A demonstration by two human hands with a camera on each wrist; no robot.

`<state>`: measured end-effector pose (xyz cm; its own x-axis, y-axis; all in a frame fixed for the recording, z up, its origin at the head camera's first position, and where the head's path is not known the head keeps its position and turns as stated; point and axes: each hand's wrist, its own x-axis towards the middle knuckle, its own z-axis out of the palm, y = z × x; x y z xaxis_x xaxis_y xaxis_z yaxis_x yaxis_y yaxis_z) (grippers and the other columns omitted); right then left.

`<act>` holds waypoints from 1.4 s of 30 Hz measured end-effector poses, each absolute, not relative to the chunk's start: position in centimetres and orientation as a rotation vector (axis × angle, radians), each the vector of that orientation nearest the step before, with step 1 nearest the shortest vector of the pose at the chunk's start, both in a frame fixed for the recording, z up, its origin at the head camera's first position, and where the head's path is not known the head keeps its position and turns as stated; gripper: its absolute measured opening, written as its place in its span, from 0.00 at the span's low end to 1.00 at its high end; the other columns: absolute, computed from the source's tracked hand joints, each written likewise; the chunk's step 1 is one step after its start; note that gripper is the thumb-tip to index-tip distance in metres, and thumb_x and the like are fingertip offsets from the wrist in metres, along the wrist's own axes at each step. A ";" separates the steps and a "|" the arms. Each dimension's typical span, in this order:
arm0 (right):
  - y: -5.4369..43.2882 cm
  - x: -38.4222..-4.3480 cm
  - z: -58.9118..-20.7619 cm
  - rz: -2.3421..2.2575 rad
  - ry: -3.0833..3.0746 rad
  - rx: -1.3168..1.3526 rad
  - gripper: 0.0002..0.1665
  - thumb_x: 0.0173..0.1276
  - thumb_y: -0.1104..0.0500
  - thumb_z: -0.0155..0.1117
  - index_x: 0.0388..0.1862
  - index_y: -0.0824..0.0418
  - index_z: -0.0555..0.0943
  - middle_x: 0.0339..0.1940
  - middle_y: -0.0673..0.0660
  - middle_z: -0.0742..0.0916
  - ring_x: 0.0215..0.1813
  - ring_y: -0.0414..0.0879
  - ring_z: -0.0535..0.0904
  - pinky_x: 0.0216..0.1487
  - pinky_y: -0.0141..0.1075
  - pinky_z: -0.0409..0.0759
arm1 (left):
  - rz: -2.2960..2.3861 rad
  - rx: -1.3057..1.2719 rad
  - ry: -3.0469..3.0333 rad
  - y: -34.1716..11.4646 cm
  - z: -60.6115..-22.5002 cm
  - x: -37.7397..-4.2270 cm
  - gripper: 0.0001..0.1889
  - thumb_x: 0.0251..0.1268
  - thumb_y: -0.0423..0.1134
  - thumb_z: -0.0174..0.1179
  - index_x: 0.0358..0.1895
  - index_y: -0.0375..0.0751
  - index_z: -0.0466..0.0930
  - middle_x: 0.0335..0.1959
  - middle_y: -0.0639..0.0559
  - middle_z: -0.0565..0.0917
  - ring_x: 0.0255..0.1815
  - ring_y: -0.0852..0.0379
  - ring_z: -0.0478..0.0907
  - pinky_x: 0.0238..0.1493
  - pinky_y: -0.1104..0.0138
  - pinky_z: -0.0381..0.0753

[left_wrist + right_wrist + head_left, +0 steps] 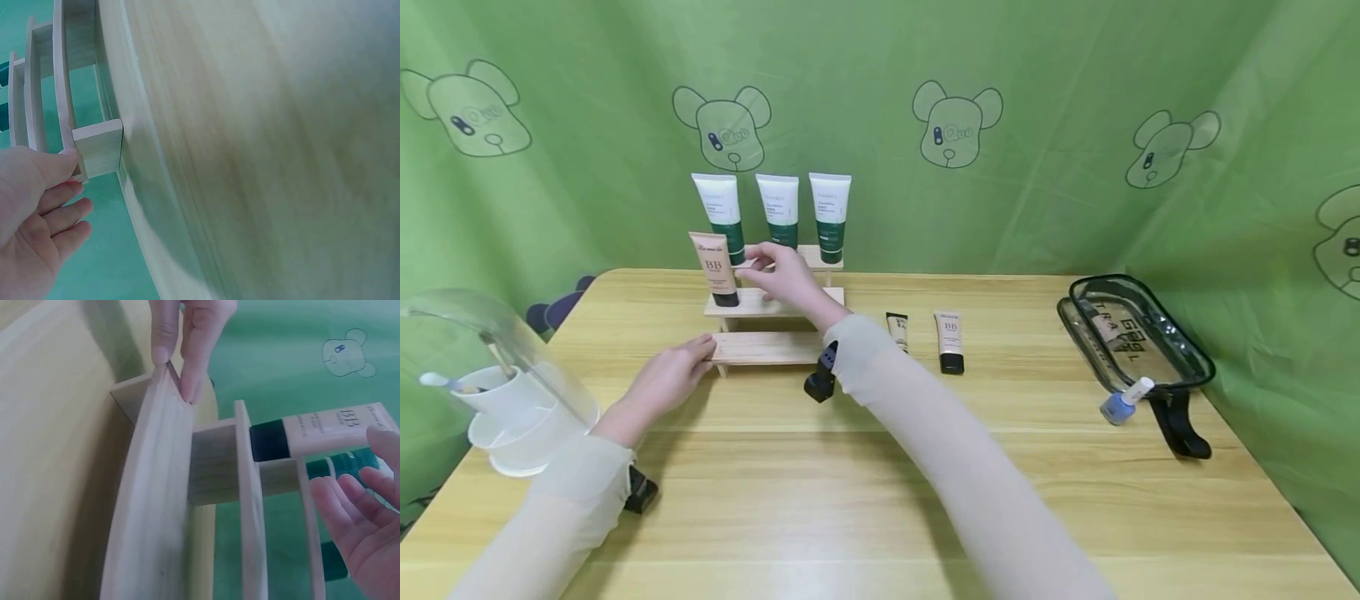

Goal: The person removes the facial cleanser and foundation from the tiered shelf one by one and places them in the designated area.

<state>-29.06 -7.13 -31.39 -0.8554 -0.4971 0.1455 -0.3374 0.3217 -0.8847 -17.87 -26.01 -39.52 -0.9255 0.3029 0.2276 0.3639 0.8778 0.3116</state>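
Slim pink tube with black cap [709,260] standing on pale wooden three-step rack [767,348]

The tube is standing cap-down at the middle step's left end, its flat crimped end pointing upward. The left hand [664,377] is pinching the lowest step's left end between thumb and fingers. The right hand [790,279] is hovering just beside the tube, thumb and loosely bent fingers spread apart. The tube is showing "BB", as is a matching pink tube [950,333] lying on the wood-grain surface [775,500]; a clear black-edged pouch [1138,333] is reading "TRAVEL".
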 end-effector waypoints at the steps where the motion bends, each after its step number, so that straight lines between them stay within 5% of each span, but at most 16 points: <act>1: -7.4 -29.1 -31.5 -1.571 2.426 -0.765 0.22 0.63 0.57 0.64 0.53 0.64 0.75 0.38 0.55 0.80 0.40 0.44 0.77 0.31 0.33 0.83 | -0.529 -0.515 -2.876 -26.0 -39.5 -17.9 0.19 0.62 0.27 0.55 0.57 0.25 0.70 0.58 0.31 0.69 0.55 0.31 0.69 0.55 0.44 0.68; 14: -9.7 -28.9 -32.2 -1.559 2.515 -0.683 0.16 0.62 0.57 0.65 0.49 0.61 0.78 0.36 0.50 0.81 0.34 0.40 0.77 0.26 0.27 0.78 | -0.514 -0.531 -2.870 -25.8 -39.4 -18.1 0.18 0.63 0.27 0.54 0.56 0.25 0.70 0.58 0.31 0.70 0.54 0.32 0.69 0.55 0.44 0.68; 30: -10.4 -29.0 -31.9 -1.495 2.647 -0.693 0.11 0.62 0.57 0.65 0.43 0.59 0.81 0.36 0.49 0.82 0.39 0.37 0.75 0.34 0.22 0.75 | -0.523 -0.531 -2.861 -25.9 -39.4 -18.1 0.18 0.63 0.27 0.54 0.56 0.24 0.71 0.58 0.31 0.70 0.54 0.32 0.69 0.55 0.44 0.68; 42: -7.7 -27.9 -29.9 -1.746 2.401 -0.680 0.16 0.64 0.59 0.63 0.48 0.64 0.78 0.40 0.55 0.82 0.41 0.42 0.78 0.33 0.31 0.83 | -0.523 -0.523 -2.870 -26.0 -39.4 -17.9 0.19 0.63 0.27 0.54 0.56 0.24 0.70 0.58 0.30 0.70 0.55 0.32 0.69 0.56 0.45 0.68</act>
<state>-27.87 -7.66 -29.89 -0.8958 -0.4061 0.1803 -0.2967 0.2447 -0.9231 -17.93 -25.95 -39.41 -0.9224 0.3080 0.2331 0.3704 0.8765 0.3077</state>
